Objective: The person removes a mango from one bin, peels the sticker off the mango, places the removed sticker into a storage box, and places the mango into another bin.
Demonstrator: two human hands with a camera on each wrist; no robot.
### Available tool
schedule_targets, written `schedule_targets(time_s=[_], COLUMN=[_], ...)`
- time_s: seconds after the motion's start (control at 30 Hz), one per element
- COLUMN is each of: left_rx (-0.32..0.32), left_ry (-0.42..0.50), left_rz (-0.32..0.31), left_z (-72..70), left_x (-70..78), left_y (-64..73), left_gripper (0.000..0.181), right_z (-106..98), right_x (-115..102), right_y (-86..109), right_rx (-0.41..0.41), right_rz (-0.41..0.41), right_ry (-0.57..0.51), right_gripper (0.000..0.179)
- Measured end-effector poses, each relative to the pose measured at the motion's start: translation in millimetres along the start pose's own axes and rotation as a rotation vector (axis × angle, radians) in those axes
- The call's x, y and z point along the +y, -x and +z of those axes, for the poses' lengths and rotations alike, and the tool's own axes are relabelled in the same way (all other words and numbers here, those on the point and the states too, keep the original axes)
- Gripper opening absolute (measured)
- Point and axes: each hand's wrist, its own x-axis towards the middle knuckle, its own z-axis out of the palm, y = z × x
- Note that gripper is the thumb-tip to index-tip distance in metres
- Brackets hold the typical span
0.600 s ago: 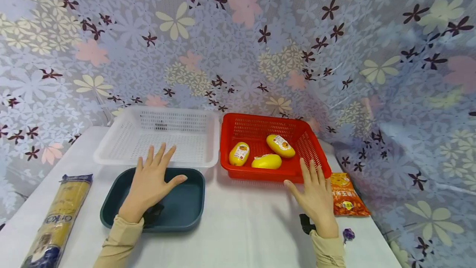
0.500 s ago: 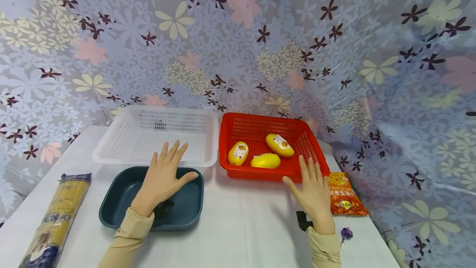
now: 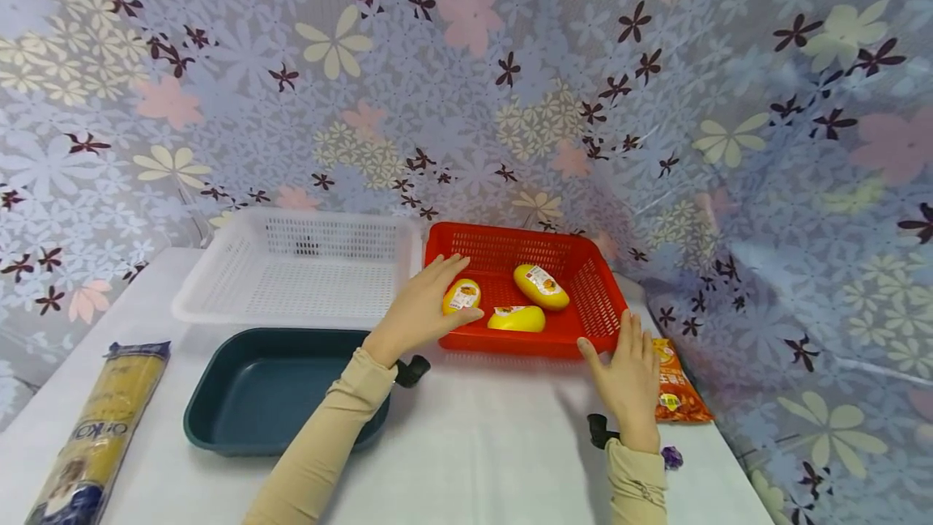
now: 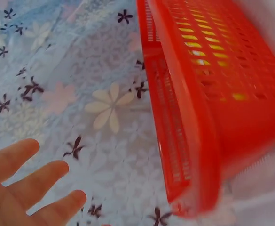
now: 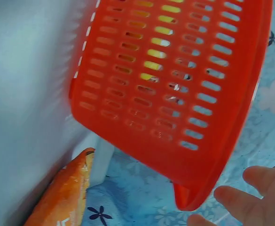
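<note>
A red basket [image 3: 601, 290] stands at the centre right of the table, with three yellow mangoes [image 3: 541, 286] bearing white labels inside. My left hand [image 3: 419, 310] reaches over its left front corner with fingers extended, overlapping one mango in the head view. At the right front corner, my right hand [image 3: 628, 383] has its straight fingertips close to the rim. Neither hand holds anything. Through the slots of the basket wall [image 5: 142, 108] some yellow shows in the right wrist view. Three fingertips [image 4: 48, 174] of the left hand appear beside the basket in the left wrist view.
A white basket [image 3: 255, 314] stands left of the red one, and a dark teal tub [image 3: 255, 395] in front of it. A long yellow packet [image 3: 102, 436] lies far left. An orange snack bag [image 3: 678, 391] and a small purple item [image 3: 671, 458] lie on the right.
My left hand has moved right, from over the teal tub to the left side of the red basket. The right hand has shifted slightly rightward relative to the basket, toward its right front corner.
</note>
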Motion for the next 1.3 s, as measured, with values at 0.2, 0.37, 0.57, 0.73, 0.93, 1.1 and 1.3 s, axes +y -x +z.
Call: schedule_targets(time_s=[0.2, 0.37, 0.57, 0.73, 0.93, 1.1, 1.3], left_rx=[-0.140, -0.216, -0.258, -0.280, -0.327, -0.388, -0.517], left_ry=[0.044, 0.147, 0.213, 0.299, 0.400, 0.468, 0.508], left_rz=[-0.037, -0.068, -0.074, -0.117, -0.158, -0.184, -0.198], left_z=[7.2, 15.3, 33.1, 45.0, 54.0, 66.5, 80.6], left_x=[14.8, 21.1, 21.8, 20.4, 16.3, 15.6, 12.5], left_y=[-36.9, -66.8, -91.4, -101.6, -111.0, -118.9, -125.5], left_gripper=[0.086, 0.084, 0.079, 0.074, 0.067, 0.065, 0.064], right_z=[2.6, 1.7, 5.6, 9.9, 13.7, 16.3, 18.6], right_x=[9.6, 15.3, 18.7, 17.9, 16.5, 18.5, 20.8], right_y=[-3.8, -8.1, -11.9, -12.8, -13.7, -14.5, -13.2], right_rx=[-0.005, -0.012, -0.039, -0.050, -0.054, -0.030, -0.010], right_rz=[0.043, 0.062, 0.062, 0.063, 0.065, 0.057, 0.055], right_ry=[-0.010, -0.019, -0.015, -0.001, 0.011, 0.014, 0.006], right_gripper=[0.097, 0.097, 0.097, 0.097, 0.097, 0.099, 0.098])
